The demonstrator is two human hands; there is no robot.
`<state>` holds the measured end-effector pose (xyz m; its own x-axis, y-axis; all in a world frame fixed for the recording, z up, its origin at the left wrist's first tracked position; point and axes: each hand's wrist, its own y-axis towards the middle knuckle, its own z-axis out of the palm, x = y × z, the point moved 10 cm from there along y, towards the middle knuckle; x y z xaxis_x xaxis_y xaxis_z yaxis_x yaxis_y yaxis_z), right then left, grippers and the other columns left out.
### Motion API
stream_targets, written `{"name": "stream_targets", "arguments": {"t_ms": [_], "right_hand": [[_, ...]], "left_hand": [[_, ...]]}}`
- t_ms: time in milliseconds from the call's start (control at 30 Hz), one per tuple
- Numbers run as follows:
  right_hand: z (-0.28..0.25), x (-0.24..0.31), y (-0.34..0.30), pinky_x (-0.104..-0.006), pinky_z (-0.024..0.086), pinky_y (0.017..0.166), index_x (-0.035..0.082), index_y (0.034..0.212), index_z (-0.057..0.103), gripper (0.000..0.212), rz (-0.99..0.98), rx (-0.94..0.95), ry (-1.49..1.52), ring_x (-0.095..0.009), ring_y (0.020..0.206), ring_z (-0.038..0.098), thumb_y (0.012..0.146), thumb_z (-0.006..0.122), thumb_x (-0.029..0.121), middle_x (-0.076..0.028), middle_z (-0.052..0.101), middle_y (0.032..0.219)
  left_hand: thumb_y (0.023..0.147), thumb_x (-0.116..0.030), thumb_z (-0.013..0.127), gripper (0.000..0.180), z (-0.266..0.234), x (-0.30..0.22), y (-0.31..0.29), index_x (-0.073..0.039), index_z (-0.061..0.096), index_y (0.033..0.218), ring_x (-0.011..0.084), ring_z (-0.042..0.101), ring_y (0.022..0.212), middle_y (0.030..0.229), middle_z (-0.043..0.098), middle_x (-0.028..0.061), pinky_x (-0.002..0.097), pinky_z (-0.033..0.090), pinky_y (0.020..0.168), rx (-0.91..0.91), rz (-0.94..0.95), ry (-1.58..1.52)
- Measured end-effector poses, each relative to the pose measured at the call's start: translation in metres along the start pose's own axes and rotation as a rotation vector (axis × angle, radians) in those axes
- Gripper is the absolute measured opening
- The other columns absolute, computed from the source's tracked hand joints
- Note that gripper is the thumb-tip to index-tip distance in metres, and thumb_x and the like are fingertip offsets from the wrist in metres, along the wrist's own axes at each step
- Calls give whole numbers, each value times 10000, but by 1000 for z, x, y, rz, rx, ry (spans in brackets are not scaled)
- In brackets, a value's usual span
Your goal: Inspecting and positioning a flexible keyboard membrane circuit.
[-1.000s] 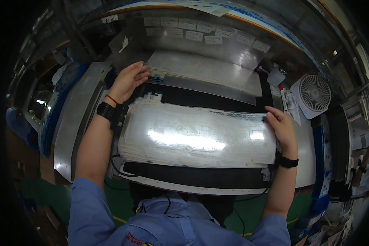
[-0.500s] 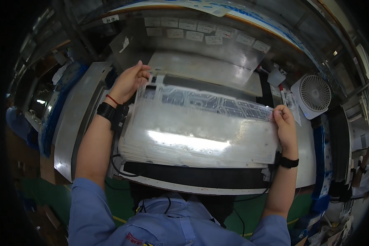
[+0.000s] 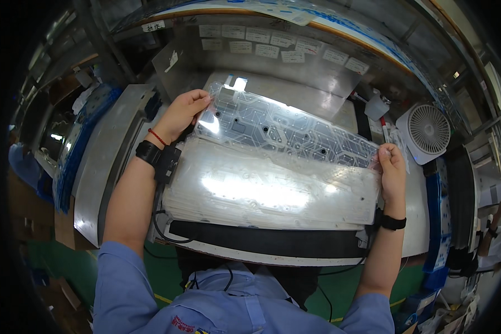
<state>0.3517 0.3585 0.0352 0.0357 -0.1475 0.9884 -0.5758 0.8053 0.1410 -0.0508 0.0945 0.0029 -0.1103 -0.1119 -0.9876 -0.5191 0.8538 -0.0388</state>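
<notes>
A long clear plastic membrane circuit sheet (image 3: 286, 133), with silvery traces and a few black dots, is stretched between my hands. My left hand (image 3: 185, 114) pinches its upper left corner between thumb and fingers. At the right end, my right hand (image 3: 392, 167) grips the sheet with thumb and bent fingers. A short tail (image 3: 236, 83) sticks up from the sheet's far left edge. Under and in front of it lies a stack of similar clear sheets (image 3: 250, 195), glaring with reflected light. The sheet overlaps the stack's far part and hides it.
A metal panel with paper labels (image 3: 284, 37) stands behind the bench. To the right are a white fan (image 3: 426, 129) and a small bottle (image 3: 377, 106). A metal plate (image 3: 106, 161) lies at left. Along the front edge runs a black strip (image 3: 261, 240); another person (image 3: 498, 236) is far right.
The circuit sheet has come up and away from the stack, its left end most, and its traces show sharply now. My left hand's raised fingers have closed on its corner.
</notes>
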Motion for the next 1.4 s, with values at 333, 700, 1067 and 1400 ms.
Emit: {"name": "stream_targets", "arguments": {"t_ms": [333, 700, 1067, 1400], "right_hand": [[2, -1, -2, -157, 407, 561, 44, 962, 578, 139, 75, -39, -62, -42, 605, 525, 969, 509, 164, 31, 557, 708], [-11, 3, 0, -183, 416, 425, 56, 982, 549, 207, 5, -120, 128, -108, 525, 583, 982, 504, 258, -77, 645, 817], [6, -5, -2, -194, 446, 614, 13, 1165, 505, 369, 51, 63, -84, -74, 690, 566, 822, 640, -6, -86, 587, 1017], [18, 11, -7, -164, 416, 629, 20, 1363, 377, 681, 9, 119, -94, -50, 732, 486, 741, 595, -153, -67, 445, 1137]], "left_hand": [[972, -199, 511, 170, -25, 7, 4, -53, 586, 1016, 45, 503, 699, 817, 597, -20, 185, 406, 639, -188, 42, -276], [997, -317, 455, 271, -36, -16, -7, -86, 583, 935, 50, 484, 587, 739, 584, -15, 188, 354, 526, -186, 198, -393], [964, -262, 506, 211, -24, -1, -4, -71, 593, 992, 85, 550, 702, 830, 611, 21, 209, 406, 557, -87, 31, -371], [942, -110, 479, 142, -19, 1, -4, -51, 559, 1044, 36, 470, 571, 808, 612, 15, 164, 353, 496, 40, -20, -260]]}}
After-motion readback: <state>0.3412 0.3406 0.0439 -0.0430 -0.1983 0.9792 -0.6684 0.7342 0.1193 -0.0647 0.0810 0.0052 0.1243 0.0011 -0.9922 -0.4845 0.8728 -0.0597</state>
